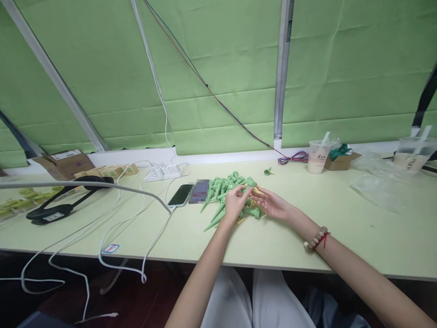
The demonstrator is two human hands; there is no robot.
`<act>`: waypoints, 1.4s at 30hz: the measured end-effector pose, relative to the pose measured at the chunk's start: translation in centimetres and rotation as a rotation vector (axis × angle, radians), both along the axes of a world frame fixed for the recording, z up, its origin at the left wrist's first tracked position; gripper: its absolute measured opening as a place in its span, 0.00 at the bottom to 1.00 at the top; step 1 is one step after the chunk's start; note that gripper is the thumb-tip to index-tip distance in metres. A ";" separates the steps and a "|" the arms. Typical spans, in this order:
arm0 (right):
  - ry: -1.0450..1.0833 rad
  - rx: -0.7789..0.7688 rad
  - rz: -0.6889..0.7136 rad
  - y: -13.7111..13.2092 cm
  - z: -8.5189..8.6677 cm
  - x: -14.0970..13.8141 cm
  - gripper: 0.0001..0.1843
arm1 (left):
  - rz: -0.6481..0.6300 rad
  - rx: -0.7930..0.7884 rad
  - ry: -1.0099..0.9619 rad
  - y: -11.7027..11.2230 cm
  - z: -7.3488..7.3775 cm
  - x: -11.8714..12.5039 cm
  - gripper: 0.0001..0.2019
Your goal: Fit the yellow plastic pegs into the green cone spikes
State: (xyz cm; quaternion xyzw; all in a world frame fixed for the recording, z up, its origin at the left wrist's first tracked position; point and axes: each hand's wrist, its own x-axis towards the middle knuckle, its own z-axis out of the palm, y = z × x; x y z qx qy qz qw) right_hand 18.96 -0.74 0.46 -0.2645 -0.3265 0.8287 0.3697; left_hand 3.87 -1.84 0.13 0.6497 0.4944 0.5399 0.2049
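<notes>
A heap of green plastic cone-shaped spikes (221, 193) lies on the pale green table (273, 237), with some small yellow parts among them. My left hand (235, 201) hovers over the heap with its fingers pinched on a green spike piece near its cap. My right hand (271, 202) is just to the right, palm up, fingers curled toward the same piece and a small yellow part. Both hands meet at the heap's right edge. A bead bracelet with a red thread sits on my right wrist.
A phone (180, 195) on a white cable lies left of the heap. A white power strip (164, 172), cardboard boxes (64, 163) and a black stand (64, 200) are to the left. A drink cup (318, 157), a small box and clear plastic bags stand at right.
</notes>
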 end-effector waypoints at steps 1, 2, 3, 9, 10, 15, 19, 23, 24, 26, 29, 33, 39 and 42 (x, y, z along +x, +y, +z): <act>-0.006 -0.001 -0.003 0.1 0.0 0.0 0.07 | 0.009 -0.004 0.020 -0.1 0.0 0.0 0.22; -0.012 0.005 -0.010 0.1 0.0 0.0 0.07 | 0.020 -0.008 0.038 -0.1 0.0 0.0 0.22; -0.014 0.016 -0.019 0.2 -0.1 0.0 0.06 | 0.031 -0.013 0.052 -0.1 0.0 0.0 0.23; 0.010 0.088 -0.046 0.5 -0.4 -0.2 0.04 | 0.063 -0.016 0.100 -0.1 0.0 -0.1 0.24; 0.013 0.110 -0.039 0.5 -0.5 -0.3 0.04 | 0.067 -0.012 0.116 -0.1 0.0 -0.2 0.24; -0.191 0.374 -0.219 0.5 -0.8 -0.8 0.07 | 0.130 -0.025 0.211 -0.3 0.3 -0.2 0.24; -0.452 0.870 -0.594 0.4 -1.0 -1.1 0.08 | 0.210 -0.015 0.185 -0.2 0.6 -0.4 0.24; -0.619 1.164 -0.736 0.5 -0.9 -0.7 0.07 | 0.399 0.012 -0.002 0.3 1.4 -1.5 0.25; -0.650 1.159 -0.750 0.7 -0.8 -0.6 0.07 | 0.459 0.021 -0.022 0.4 1.7 -1.9 0.26; -0.711 1.087 -0.743 0.9 -0.9 -0.3 0.02 | 0.561 0.025 0.006 0.7 2.4 -2.5 0.26; -0.743 0.956 -0.621 1.1 -1.2 -0.3 0.12 | 0.626 0.023 0.187 1.1 3.4 -2.7 0.25; -0.737 0.986 -0.547 1.6 -1.8 -0.7 0.13 | 0.610 0.086 0.561 2.2 4.3 -2.3 0.22; -1.088 0.723 -0.755 5.5 -3.3 0.9 0.23 | 0.598 0.041 1.021 4.0 4.8 -2.2 0.17; -1.207 0.644 -0.796 7.8 -4.3 2.5 0.27 | 0.572 -0.033 1.110 4.4 4.8 -2.4 0.16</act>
